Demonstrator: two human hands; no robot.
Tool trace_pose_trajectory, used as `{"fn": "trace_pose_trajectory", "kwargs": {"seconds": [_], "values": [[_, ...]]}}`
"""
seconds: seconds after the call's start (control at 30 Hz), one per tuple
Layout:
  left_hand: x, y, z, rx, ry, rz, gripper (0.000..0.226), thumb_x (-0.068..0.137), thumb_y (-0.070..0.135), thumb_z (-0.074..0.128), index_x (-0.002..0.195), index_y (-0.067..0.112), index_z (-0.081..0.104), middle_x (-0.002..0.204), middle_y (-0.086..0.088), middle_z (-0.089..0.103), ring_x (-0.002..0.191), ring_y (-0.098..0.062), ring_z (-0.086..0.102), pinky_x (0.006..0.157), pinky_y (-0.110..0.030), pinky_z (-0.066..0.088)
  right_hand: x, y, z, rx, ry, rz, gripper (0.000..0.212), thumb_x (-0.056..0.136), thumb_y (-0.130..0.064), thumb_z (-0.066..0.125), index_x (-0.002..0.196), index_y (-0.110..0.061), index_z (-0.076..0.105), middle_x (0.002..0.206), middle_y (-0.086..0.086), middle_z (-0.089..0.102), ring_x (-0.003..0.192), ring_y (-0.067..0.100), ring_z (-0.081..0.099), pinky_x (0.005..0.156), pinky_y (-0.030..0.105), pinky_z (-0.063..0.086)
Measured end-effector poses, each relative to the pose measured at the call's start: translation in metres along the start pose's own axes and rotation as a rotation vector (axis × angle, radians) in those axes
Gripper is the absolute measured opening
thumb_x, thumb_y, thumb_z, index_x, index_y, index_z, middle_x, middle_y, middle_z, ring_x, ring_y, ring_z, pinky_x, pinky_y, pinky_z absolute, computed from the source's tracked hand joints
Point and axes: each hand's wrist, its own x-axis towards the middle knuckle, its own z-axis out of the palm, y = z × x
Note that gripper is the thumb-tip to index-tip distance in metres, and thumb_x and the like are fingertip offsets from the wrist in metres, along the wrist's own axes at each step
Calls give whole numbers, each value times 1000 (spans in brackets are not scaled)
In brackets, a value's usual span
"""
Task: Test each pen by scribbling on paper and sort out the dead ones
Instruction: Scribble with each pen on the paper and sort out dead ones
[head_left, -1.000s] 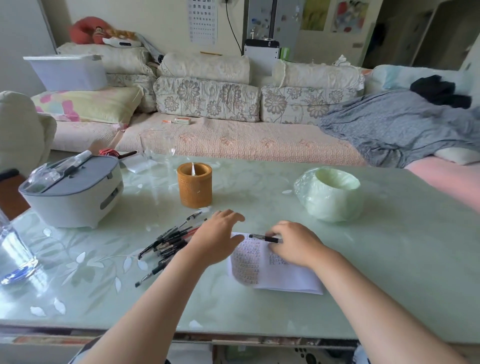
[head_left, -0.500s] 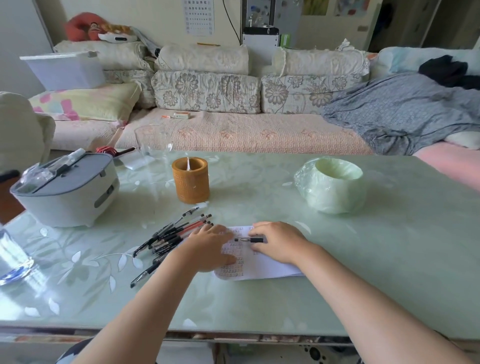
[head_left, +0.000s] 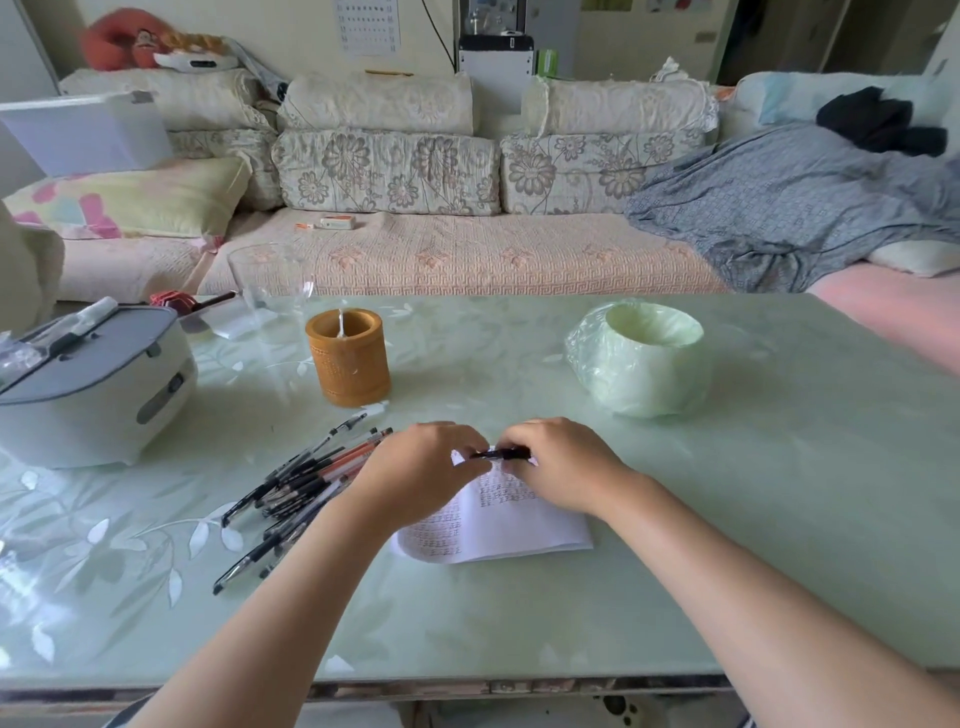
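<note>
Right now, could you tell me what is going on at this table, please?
A person holds a black pen level above the paper on the table, with the left hand pinching one end and the right hand gripping the other. They may be about to uncap it. More pens lie in a pile left of the paper.

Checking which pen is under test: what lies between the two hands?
A black pen, held by left hand and right hand, bridges the gap above the paper; head view.
</note>
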Motion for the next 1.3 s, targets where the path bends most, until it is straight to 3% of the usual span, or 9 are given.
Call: {"fn": "trace_pose_trajectory", "kwargs": {"seconds": [0.13,0.3,0.47,0.57,0.67,0.8,1.03,1.17,1.3], "values": [[4,-3,5,-129,44,1,4,85,36,70,88,36,68,82,21,65,69,3,56,64,-24,47,-1,-3,4,27,4,-41,21,95,-44,53,103,-30,66,96,-9,65,87,15,58,67,30,41],[11,-3,7,-210,62,0,4,82,38,72,86,36,70,78,22,66,69,-4,60,63,-27,50,2,-1,7,135,-31,-24,23,100,-34,47,99,-19,65,93,-1,64,87,22,59,74,41,48],[20,-2,8,-298,70,-29,8,84,30,73,81,37,69,75,27,67,65,-5,58,56,-18,44,3,0,5,17,53,0,22,100,-36,45,94,-22,61,82,-1,63,76,27,55,63,37,43],[23,-5,8,-334,29,-40,10,83,24,74,81,34,71,74,29,66,65,-10,59,59,-25,47,4,-2,5,-31,62,-12,22,99,-39,45,94,-23,60,79,0,64,75,30,56,62,37,44],[23,-10,6,-356,3,-55,7,83,21,75,84,28,74,69,19,67,65,-13,60,63,-31,49,4,-5,6,-46,42,-21,24,100,-43,44,95,-24,59,73,-1,59,71,30,52,61,38,43],[22,-11,4,-345,23,-53,6,83,23,75,84,29,74,72,14,69,66,-9,59,64,-28,49,4,-10,3,2,3,9,24,101,-43,43,99,-25,58,70,-6,51,71,26,49,60,36,39],[17,-8,5,-227,97,88,12,82,24,76,83,33,68,83,16,64,77,-3,60,62,-13,44,5,-4,-1,224,-106,74,15,95,-35,57,87,-23,63,80,-3,65,77,20,59,73,42,49],[16,-5,4,-377,7,-36,6,83,27,75,85,27,69,74,11,71,62,-3,64,60,-18,49,2,0,0,276,-64,69,4,89,-31,65,90,-27,64,79,-6,65,75,15,59,73,41,50],[16,-1,6,-403,28,-49,4,82,18,75,81,21,73,60,14,66,53,2,58,55,-15,47,2,-4,2,245,-89,49,19,97,-36,55,90,-21,65,80,-4,62,77,17,57,72,38,47]]}}
